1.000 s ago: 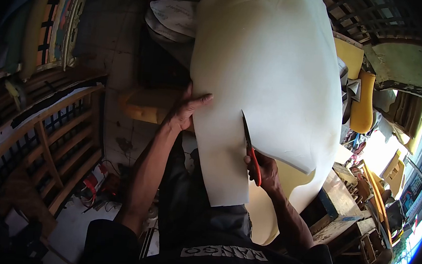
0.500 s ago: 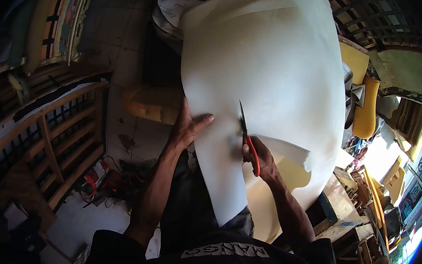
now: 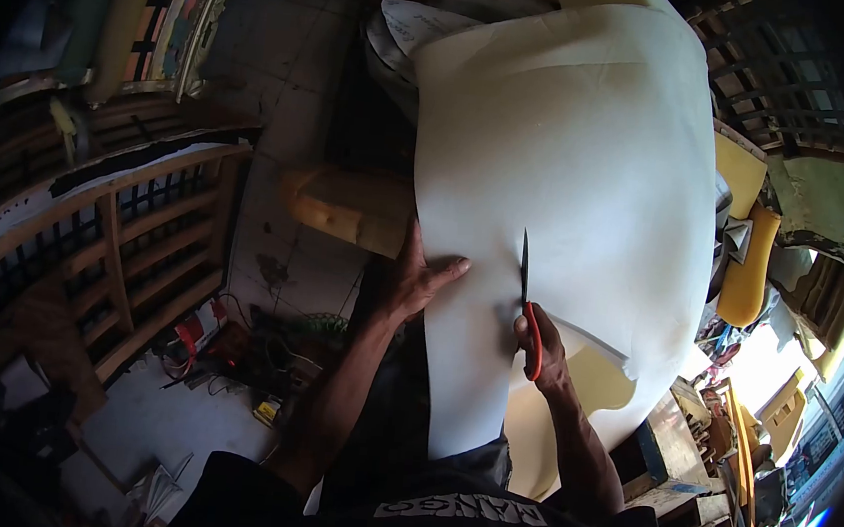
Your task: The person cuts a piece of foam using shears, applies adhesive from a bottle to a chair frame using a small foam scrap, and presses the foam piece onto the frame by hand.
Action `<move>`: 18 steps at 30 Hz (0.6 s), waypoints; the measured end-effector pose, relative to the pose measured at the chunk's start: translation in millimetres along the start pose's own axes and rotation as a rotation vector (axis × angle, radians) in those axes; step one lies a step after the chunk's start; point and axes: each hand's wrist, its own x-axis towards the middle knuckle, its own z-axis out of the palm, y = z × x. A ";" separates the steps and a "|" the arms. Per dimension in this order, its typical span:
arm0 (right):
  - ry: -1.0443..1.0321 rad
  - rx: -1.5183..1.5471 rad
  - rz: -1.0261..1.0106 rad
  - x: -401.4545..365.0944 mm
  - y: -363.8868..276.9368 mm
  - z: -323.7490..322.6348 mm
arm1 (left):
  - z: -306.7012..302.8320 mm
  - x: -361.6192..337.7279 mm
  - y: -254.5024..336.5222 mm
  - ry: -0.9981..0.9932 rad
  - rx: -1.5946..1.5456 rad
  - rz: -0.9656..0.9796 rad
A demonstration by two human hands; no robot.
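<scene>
A large off-white sheet, which looks like thin foam, spreads before me, and a narrow strip of it hangs toward my lap. My left hand holds the sheet's left edge, thumb on top and the other fingers hidden underneath. In my right hand are scissors with red handles and dark blades. They lie at the cut between the strip and the rest of the sheet, blades pointing away from me. Right of the cut, the sheet's edge curls up over a yellowish layer.
A slatted wooden frame stands at the left. A yellow foam piece lies beyond my left hand. Cables and a red item are on the floor. Wooden boxes and yellow cushions are at the right.
My view has shifted, so the sheet and both hands appear farther right and slightly lower. The scissors point more straight ahead. Both hands keep their holds.
</scene>
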 end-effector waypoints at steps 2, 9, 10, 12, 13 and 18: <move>0.012 -0.030 -0.041 -0.1 -8.6 -2.5 | 5.1 -3.1 -3.5 -0.022 -0.038 -0.010; 0.020 -0.124 0.068 10.2 -36.9 -1.7 | 0.5 -11.2 0.8 -0.044 -0.234 -0.054; 0.015 -0.107 0.080 12.9 -36.8 -1.4 | -0.8 -11.5 -0.4 -0.043 -0.245 -0.058; 0.011 -0.091 0.102 11.7 -51.5 1.4 | 1.9 -15.2 -3.9 -0.048 -0.271 -0.075; 0.013 -0.093 0.106 8.8 -49.9 0.1 | 3.3 -17.7 -5.1 -0.052 -0.280 -0.084; 0.018 -0.104 0.029 6.5 -15.0 8.6 | -1.8 -15.1 4.3 -0.023 -0.217 -0.038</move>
